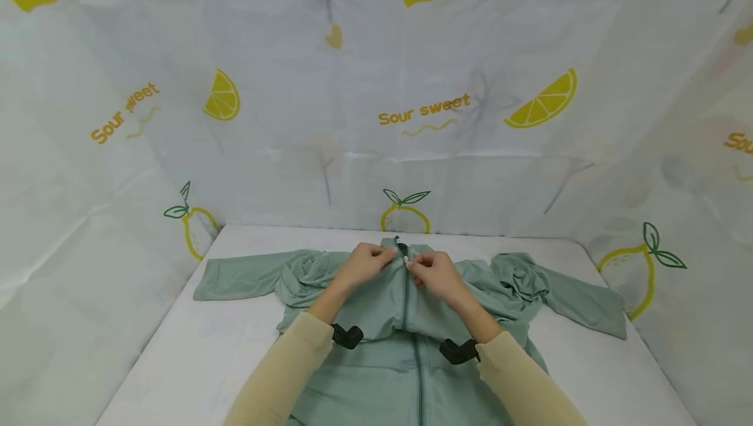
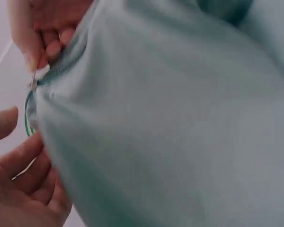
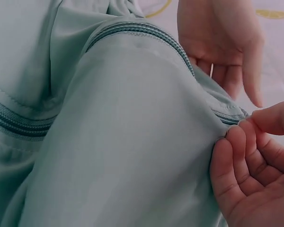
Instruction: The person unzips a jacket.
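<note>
A sage-green zip-up jacket point(image 1: 376, 321) lies front side up, its zipper point(image 1: 405, 295) running down the middle. At the collar, my right hand point(image 1: 435, 274) pinches the small zipper pull point(image 2: 34, 84) between thumb and fingertips, the other fingers curled beneath. My left hand point(image 1: 366, 264) is at the opposite side of the collar. In the left wrist view its thumb stands apart from the fingers, which touch the fabric edge. Between the hands and the lower front, the cloth is lifted into a raised fold.
Both jacket sleeves point(image 1: 247, 277) spread outward, bunched near the shoulders. The jacket rests on a white table point(image 1: 159, 374). Behind and beside it hangs a white curtain point(image 1: 282, 119) printed with lemons. Black camera mounts point(image 1: 459, 351) sit on both wrists.
</note>
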`<state>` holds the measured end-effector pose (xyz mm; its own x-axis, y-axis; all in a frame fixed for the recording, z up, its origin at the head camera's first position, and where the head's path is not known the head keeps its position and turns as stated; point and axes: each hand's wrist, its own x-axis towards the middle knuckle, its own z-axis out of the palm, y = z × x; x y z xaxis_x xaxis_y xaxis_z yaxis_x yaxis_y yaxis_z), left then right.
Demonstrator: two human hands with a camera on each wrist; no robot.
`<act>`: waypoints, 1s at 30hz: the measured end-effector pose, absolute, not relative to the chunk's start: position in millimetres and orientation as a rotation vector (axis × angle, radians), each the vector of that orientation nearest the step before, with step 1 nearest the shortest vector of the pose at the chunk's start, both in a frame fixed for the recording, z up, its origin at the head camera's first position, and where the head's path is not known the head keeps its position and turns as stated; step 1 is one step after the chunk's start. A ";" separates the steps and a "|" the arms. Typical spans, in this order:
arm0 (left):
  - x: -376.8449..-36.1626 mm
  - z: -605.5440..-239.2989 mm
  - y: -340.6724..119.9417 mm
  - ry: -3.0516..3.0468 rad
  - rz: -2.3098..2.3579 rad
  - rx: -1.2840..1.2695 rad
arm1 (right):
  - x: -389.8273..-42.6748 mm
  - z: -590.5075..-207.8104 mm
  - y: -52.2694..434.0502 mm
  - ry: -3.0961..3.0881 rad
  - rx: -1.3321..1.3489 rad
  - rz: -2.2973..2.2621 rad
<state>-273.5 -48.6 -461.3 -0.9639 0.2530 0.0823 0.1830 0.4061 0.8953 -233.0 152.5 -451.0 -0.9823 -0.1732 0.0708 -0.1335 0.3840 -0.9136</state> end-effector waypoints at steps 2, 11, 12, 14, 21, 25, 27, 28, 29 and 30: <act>-271.8 -459.3 -44.4 2.484 1.657 0.437 | -233.0 -449.6 152.3 2.567 -0.273 -1.716; -274.3 -454.9 -41.9 2.541 1.925 0.211 | -222.8 -454.2 155.3 2.577 -0.316 -1.633; -274.5 -454.6 -43.4 2.555 1.932 0.185 | -221.2 -455.1 156.4 2.574 -0.332 -1.627; -275.0 -455.9 -46.3 2.586 1.911 0.165 | -219.4 -455.9 158.2 2.566 -0.344 -1.627; -262.1 -461.9 -50.8 2.692 1.706 0.322 | -219.4 -454.9 159.7 2.528 -0.341 -1.683; -254.2 -467.2 -48.3 2.543 1.644 0.550 | -218.8 -454.3 160.9 2.496 -0.323 -1.718; -252.6 -469.0 -46.1 2.448 1.650 0.603 | -218.5 -454.4 161.2 2.486 -0.341 -1.723; -252.3 -469.6 -45.0 2.413 1.663 0.610 | -218.6 -454.4 161.0 2.486 -0.344 -1.724; -251.9 -469.7 -44.0 2.380 1.686 0.599 | -218.3 -454.3 160.9 2.489 -0.356 -1.721; -251.9 -470.1 -43.1 2.357 1.713 0.576 | -218.1 -454.5 160.5 2.491 -0.365 -1.718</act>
